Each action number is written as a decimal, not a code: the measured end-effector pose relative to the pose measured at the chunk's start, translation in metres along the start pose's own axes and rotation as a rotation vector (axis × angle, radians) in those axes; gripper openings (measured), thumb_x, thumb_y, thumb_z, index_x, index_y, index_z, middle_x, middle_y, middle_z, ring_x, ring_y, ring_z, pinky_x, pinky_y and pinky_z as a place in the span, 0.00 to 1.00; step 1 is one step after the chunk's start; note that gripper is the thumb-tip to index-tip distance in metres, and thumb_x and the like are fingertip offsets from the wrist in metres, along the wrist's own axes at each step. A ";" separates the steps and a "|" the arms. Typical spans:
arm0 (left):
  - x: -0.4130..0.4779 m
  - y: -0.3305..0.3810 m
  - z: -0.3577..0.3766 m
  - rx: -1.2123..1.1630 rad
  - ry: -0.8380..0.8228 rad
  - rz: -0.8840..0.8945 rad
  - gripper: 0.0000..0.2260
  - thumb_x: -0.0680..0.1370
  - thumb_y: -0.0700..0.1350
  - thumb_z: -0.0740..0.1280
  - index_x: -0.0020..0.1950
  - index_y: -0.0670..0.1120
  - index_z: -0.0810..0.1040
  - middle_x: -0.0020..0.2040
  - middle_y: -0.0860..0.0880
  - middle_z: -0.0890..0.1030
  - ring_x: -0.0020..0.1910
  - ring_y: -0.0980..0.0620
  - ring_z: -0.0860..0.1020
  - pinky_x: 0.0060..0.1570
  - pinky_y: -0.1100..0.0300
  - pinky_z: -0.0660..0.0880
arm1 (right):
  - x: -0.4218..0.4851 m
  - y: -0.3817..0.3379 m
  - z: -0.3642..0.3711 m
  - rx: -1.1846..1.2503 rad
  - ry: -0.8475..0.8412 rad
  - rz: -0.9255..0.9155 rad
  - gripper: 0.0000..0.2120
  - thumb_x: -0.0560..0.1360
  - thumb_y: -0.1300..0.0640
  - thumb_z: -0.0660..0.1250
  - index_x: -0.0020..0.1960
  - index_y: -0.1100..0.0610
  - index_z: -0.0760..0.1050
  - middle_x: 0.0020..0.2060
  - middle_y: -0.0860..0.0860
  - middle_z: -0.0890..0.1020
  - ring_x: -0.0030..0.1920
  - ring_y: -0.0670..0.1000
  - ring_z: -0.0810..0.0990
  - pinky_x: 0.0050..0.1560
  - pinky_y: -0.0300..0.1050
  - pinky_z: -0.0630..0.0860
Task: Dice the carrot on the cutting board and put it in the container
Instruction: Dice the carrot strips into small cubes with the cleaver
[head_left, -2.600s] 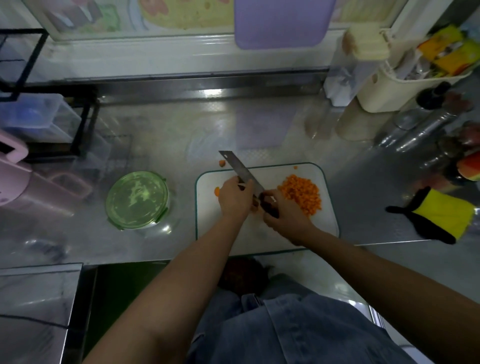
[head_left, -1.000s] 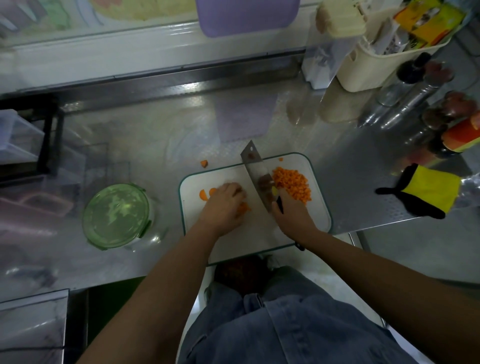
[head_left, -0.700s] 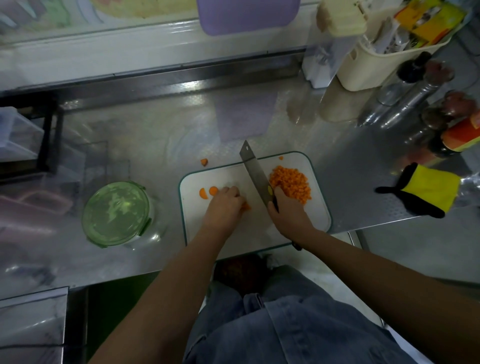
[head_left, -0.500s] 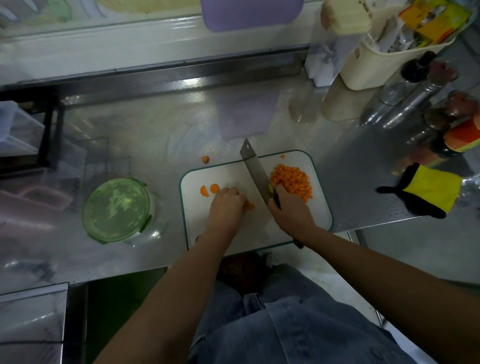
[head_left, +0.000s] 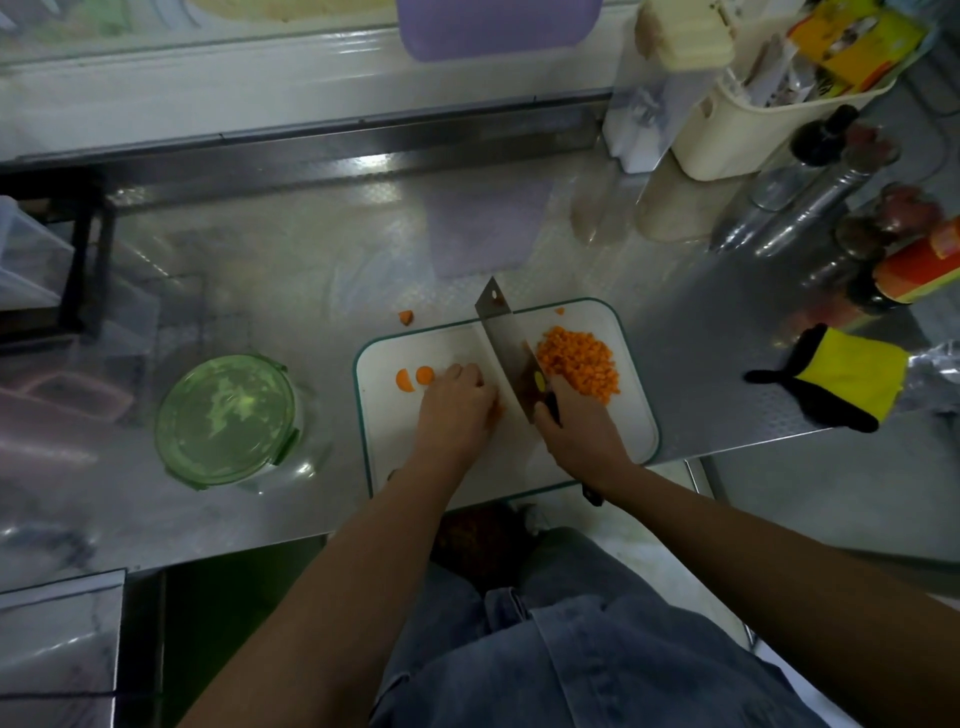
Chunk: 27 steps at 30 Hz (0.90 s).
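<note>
A white cutting board (head_left: 631, 415) with a green rim lies on the steel counter. A heap of diced carrot (head_left: 579, 364) sits on its right part. Two carrot slices (head_left: 414, 378) lie on its left part, and one stray piece (head_left: 405, 316) rests on the counter beyond the board. My left hand (head_left: 457, 410) presses down on carrot pieces that it mostly hides; a bit of orange shows at its right edge. My right hand (head_left: 576, 431) grips the handle of a cleaver (head_left: 501, 345), blade down on the board beside my left hand. A round container with a green lid (head_left: 228, 421) stands left of the board.
A yellow and black cloth (head_left: 841, 384) lies at the counter's right edge. Bottles (head_left: 810, 208) and a cream basket (head_left: 748, 119) crowd the back right corner. A black rack (head_left: 78, 249) with clear boxes stands at the left. The counter's front edge runs just under the board.
The cleaver's blade went from tilted to edge-down beside my left hand. My left hand stays on the carrot pieces. The camera view shifted slightly.
</note>
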<state>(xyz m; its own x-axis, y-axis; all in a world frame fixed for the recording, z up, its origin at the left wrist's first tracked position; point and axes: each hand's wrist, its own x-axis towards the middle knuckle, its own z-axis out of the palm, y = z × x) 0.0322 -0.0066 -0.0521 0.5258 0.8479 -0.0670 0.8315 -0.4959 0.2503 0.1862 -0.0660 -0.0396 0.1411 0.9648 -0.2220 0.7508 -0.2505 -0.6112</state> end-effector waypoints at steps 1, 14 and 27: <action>0.001 0.001 0.000 -0.009 0.001 -0.024 0.08 0.76 0.44 0.65 0.48 0.44 0.82 0.47 0.44 0.77 0.49 0.44 0.73 0.44 0.53 0.69 | 0.000 0.000 0.000 0.003 0.000 0.006 0.10 0.79 0.55 0.59 0.57 0.59 0.69 0.33 0.55 0.78 0.33 0.55 0.78 0.35 0.55 0.76; -0.002 0.000 0.006 -0.119 0.074 -0.180 0.12 0.71 0.49 0.72 0.51 0.44 0.80 0.47 0.44 0.79 0.51 0.44 0.74 0.46 0.53 0.72 | -0.001 0.002 0.004 -0.108 -0.021 0.019 0.07 0.79 0.56 0.59 0.53 0.60 0.68 0.30 0.48 0.68 0.32 0.53 0.71 0.32 0.46 0.64; 0.001 0.006 0.007 -0.168 0.055 -0.236 0.06 0.74 0.39 0.65 0.43 0.44 0.83 0.41 0.44 0.78 0.45 0.44 0.74 0.39 0.54 0.66 | -0.007 -0.011 0.008 -0.135 -0.031 -0.070 0.06 0.77 0.59 0.61 0.51 0.62 0.70 0.35 0.58 0.77 0.35 0.57 0.76 0.34 0.46 0.64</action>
<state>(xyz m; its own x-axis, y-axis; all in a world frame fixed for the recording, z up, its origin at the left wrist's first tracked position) 0.0388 -0.0096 -0.0574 0.3074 0.9473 -0.0905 0.8859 -0.2502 0.3906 0.1720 -0.0704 -0.0370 0.0672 0.9761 -0.2066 0.8385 -0.1675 -0.5186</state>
